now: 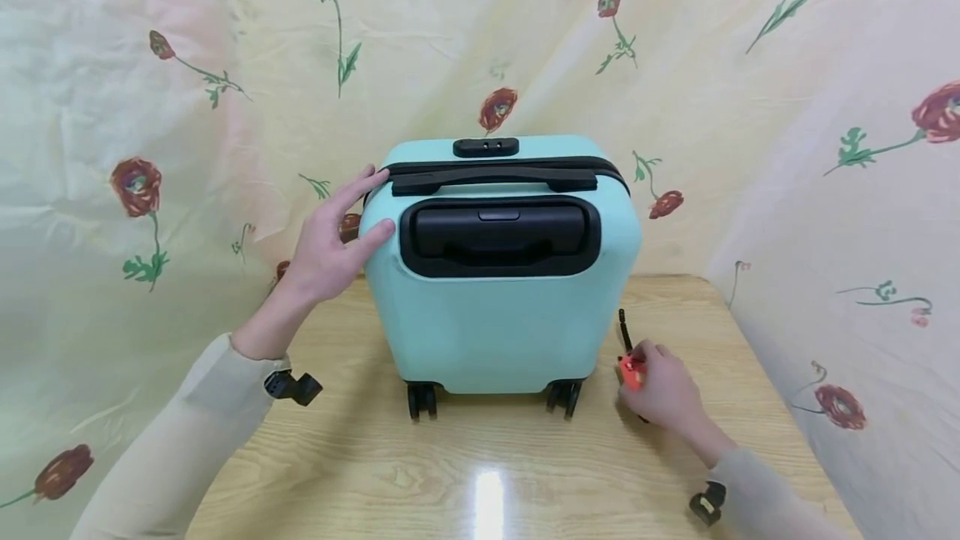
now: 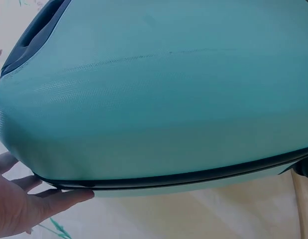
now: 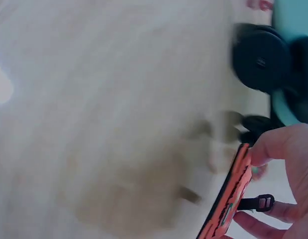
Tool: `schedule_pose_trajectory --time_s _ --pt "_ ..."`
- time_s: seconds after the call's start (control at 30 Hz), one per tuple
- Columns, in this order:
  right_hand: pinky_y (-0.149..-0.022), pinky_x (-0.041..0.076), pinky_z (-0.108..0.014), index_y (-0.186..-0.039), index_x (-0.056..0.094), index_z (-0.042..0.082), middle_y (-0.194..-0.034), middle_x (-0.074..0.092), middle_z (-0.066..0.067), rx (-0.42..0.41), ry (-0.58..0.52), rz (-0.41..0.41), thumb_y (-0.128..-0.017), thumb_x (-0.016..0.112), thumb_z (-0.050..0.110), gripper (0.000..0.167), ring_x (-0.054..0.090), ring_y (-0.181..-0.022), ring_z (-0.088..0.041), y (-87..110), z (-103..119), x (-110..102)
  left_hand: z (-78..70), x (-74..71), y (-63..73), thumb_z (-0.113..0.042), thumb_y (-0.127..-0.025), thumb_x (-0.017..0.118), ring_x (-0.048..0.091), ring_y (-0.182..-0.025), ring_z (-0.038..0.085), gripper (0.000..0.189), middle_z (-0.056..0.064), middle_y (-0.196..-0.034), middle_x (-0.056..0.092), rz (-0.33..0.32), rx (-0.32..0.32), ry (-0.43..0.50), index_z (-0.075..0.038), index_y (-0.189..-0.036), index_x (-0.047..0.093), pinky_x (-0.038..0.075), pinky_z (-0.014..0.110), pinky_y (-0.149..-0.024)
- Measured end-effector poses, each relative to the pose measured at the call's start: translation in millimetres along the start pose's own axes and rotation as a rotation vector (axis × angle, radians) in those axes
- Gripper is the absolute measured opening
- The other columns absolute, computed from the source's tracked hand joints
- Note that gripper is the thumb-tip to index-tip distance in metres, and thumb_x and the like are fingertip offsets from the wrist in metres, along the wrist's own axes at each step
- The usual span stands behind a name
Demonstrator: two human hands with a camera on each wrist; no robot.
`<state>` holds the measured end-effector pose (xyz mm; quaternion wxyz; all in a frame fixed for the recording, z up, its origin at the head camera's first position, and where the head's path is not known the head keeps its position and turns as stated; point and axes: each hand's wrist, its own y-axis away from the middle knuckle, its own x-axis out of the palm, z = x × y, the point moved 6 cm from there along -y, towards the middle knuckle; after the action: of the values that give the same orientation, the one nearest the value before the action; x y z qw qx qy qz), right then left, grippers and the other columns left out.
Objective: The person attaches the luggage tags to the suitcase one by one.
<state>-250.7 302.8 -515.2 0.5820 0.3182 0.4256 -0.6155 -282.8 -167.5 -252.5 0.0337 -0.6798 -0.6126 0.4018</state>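
The right hand (image 1: 666, 386) partly hides the red tag (image 1: 630, 373); in its wrist view, a wheel (image 3: 260, 60) above the fingers blurs.

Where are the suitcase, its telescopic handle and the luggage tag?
Turquoise suitcase (image 1: 495, 327), head view: lower shell.
Telescopic handle (image 1: 498, 234), head view: middle of the grip.
Red luggage tag (image 3: 232, 196), right wrist view: printed face.

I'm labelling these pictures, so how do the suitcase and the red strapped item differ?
The suitcase is far larger than the red strapped item. The suitcase is mostly pale turquoise; the red strapped item is mostly orange-red. The suitcase stands on its wheels; the red strapped item is held in the right grip. Both also show black parts.
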Motion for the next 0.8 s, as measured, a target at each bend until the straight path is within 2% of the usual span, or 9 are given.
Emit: schedule_pose_trajectory --time_s 0.17,0.37,0.43,0.5,0.57,0.63,0.73,0.8 --pt "-0.071 0.053 -0.043 -0.119 0.062 -0.002 -0.113 0.069 -0.026 0.018 -0.031 -0.071 -0.081 0.085 0.021 0.05 0.066 -0.09 -0.034 -1.0 1 -40 -6.8 -0.5 -5.4 -0.018 -0.1 0.067 0.039 -0.158 0.03 0.059 0.008 -0.172 0.039 -0.011 0.052 0.005 -0.013 -0.157 0.053 0.053 0.066 -0.106" --pt "-0.069 0.049 -0.034 -0.122 0.061 -0.002 -0.12 0.068 -0.03 -0.005 -0.087 -0.154 -0.082 0.082 0.015 0.048 0.067 -0.1 -0.044 -0.1 12 -88 -10.8 0.3 -10.2 -0.017 -0.099 0.07 0.042 -0.156 0.031 0.059 0.012 -0.169 0.042 0.001 0.059 0.009 -0.013 -0.156 0.054 0.052 0.068 -0.106" --pt "-0.064 0.05 -0.031 -0.122 0.06 -0.002 -0.12 0.069 -0.029 -0.034 -0.114 -0.191 -0.082 0.081 0.012 0.047 0.067 -0.103 -0.047 0.7 19 -102 -10.8 0.4 -10.7 -0.016 -0.098 0.07 0.045 -0.153 0.032 0.059 0.013 -0.168 0.044 0.003 0.06 -0.003 -0.013 -0.155 0.055 0.053 0.067 -0.105" --pt "-0.055 0.052 -0.028 -0.125 0.06 -0.002 -0.12 0.069 -0.028 -0.064 -0.159 -0.219 -0.083 0.079 0.007 0.048 0.068 -0.099 -0.048 2.2 26 -115 -10.9 0.6 -11.0 -0.016 -0.098 0.071 0.046 -0.151 0.033 0.059 0.013 -0.167 0.045 0.003 0.061 -0.008 -0.012 -0.155 0.055 0.054 0.066 -0.104" --pt "-0.052 0.053 -0.021 -0.127 0.059 -0.003 -0.12 0.069 -0.027 -0.098 -0.193 -0.254 -0.082 0.078 0.003 0.049 0.068 -0.1 -0.047 3.5 35 -127 -10.4 0.7 -11.3 -0.016 -0.098 0.071 0.047 -0.15 0.033 0.058 0.013 -0.167 0.045 0.003 0.061 -0.009 -0.012 -0.154 0.056 0.054 0.066 -0.104" --pt "-0.054 0.052 -0.012 -0.131 0.06 -0.002 -0.119 0.069 -0.025 -0.133 -0.215 -0.289 -0.081 0.078 0.0 0.053 0.068 -0.101 -0.047 4.7 44 -138 -10.1 1.0 -11.5 -0.016 -0.098 0.071 0.047 -0.151 0.033 0.058 0.013 -0.167 0.045 0.005 0.061 -0.008 -0.012 -0.154 0.056 0.054 0.065 -0.104" --pt "-0.067 0.046 0.0 -0.136 0.059 -0.002 -0.119 0.069 -0.024 -0.186 -0.212 -0.346 -0.078 0.08 -0.002 0.062 0.065 -0.108 -0.047 7.2 59 -158 -10.1 1.7 -11.6 -0.017 -0.098 0.071 0.046 -0.151 0.033 0.058 0.013 -0.167 0.044 0.01 0.058 -0.006 -0.012 -0.154 0.055 0.054 0.066 -0.104" --pt "-0.071 0.043 0.003 -0.14 0.059 0.0 -0.12 0.069 -0.023 -0.208 -0.203 -0.376 -0.076 0.082 -0.003 0.068 0.064 -0.109 -0.041 9.7 69 -171 -9.8 1.8 -11.8 -0.017 -0.098 0.071 0.046 -0.15 0.033 0.058 0.013 -0.168 0.044 0.012 0.056 -0.007 -0.013 -0.155 0.055 0.054 0.066 -0.105"
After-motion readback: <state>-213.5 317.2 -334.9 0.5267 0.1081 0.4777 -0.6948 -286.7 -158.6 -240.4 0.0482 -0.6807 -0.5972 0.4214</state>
